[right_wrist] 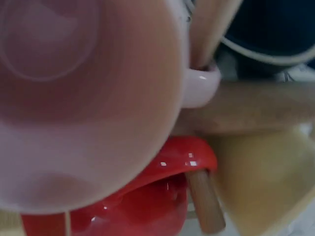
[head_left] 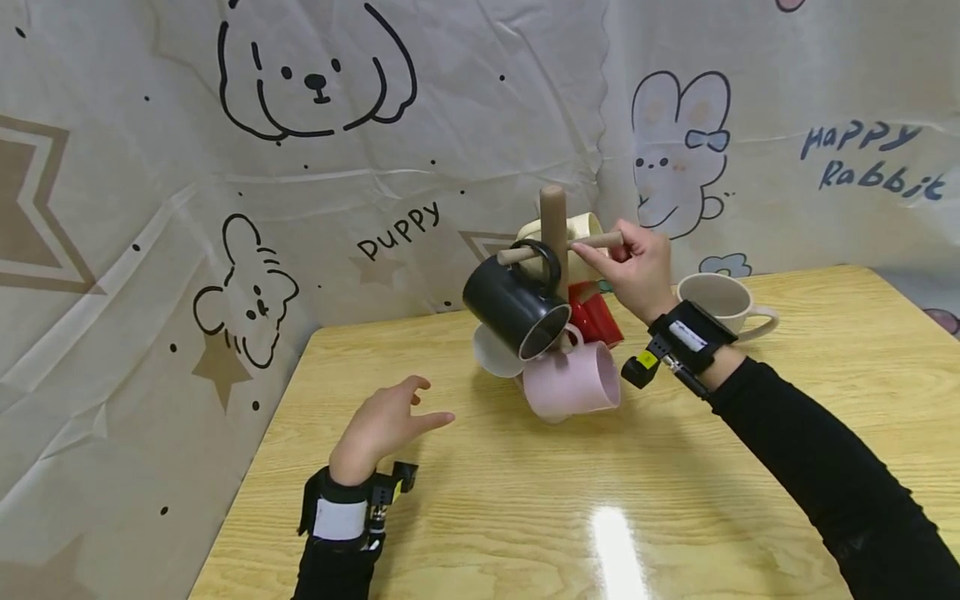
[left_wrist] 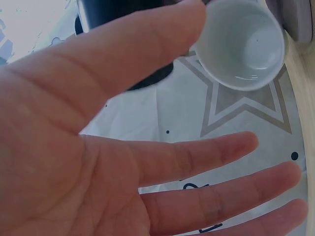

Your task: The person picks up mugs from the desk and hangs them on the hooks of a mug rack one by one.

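A wooden mug tree [head_left: 553,218] stands toward the back of the table with mugs hanging from its pegs. My right hand [head_left: 636,265] pinches an upper right peg [head_left: 604,240] between thumb and fingers. On that tree hang a black mug [head_left: 504,304], a pink mug [head_left: 562,387], a red mug [head_left: 589,321], a pale yellow mug [head_left: 585,227] and a white mug [head_left: 497,352]. Over the table to the left, my left hand [head_left: 378,425] holds nothing, its fingers spread in the left wrist view. The right wrist view looks into the pink mug [right_wrist: 108,147], with the hand itself out of sight.
An off-white cup [head_left: 716,302] stands upright on the wooden table [head_left: 487,508], behind my right wrist, its handle to the right. A cloth backdrop [head_left: 480,133] with cartoon drawings hangs along the left and back edges.
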A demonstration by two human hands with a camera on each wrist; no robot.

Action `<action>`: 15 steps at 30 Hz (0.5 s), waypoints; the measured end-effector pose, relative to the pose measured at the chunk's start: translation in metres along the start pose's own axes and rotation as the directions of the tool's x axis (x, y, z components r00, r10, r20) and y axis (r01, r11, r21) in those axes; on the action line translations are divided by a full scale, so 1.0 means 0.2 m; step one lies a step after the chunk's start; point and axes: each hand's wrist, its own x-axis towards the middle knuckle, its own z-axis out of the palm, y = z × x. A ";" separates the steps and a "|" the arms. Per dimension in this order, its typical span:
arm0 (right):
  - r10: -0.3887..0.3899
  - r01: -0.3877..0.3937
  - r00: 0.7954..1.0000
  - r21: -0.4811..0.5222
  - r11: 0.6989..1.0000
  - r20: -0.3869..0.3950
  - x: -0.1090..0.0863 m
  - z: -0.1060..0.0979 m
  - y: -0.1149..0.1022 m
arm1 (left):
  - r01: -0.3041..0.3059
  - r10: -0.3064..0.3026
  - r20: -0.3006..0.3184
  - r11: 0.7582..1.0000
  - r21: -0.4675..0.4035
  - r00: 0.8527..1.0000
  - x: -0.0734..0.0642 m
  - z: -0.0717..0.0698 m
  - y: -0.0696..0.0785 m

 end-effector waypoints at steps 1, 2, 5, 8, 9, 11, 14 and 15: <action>-0.039 0.039 0.999 -0.012 0.999 -0.030 -0.01 0.01 -0.01 | 0.000 0.000 -0.001 1.000 0.001 1.000 0.00 0.00 0.00; -0.080 0.079 0.995 -0.019 0.997 -0.060 -0.01 0.03 -0.02 | 0.001 -0.001 -0.002 1.000 0.003 1.000 0.00 0.00 0.00; -0.196 0.192 0.972 -0.038 0.981 -0.127 -0.03 0.07 -0.04 | 0.002 -0.002 0.001 1.000 0.012 1.000 0.00 0.00 0.00; -0.294 0.284 0.939 -0.083 0.955 -0.177 -0.04 0.11 -0.05 | 0.004 -0.005 0.008 1.000 0.014 1.000 0.00 0.00 0.00; -0.321 0.306 0.928 -0.105 0.946 -0.189 -0.04 0.12 -0.05 | 0.003 -0.003 0.010 1.000 0.013 1.000 0.00 0.00 0.00; -0.367 0.341 0.906 -0.149 0.928 -0.210 -0.05 0.14 -0.07 | 0.002 -0.002 0.009 1.000 0.010 1.000 0.00 0.00 0.00; -0.417 0.372 0.879 -0.216 0.903 -0.231 -0.05 0.17 -0.10 | -0.004 0.004 0.003 1.000 0.006 1.000 0.00 0.00 0.00; -0.430 0.377 0.873 -0.238 0.895 -0.233 -0.05 0.17 -0.10 | -0.007 0.007 0.001 1.000 0.005 1.000 0.00 0.00 0.00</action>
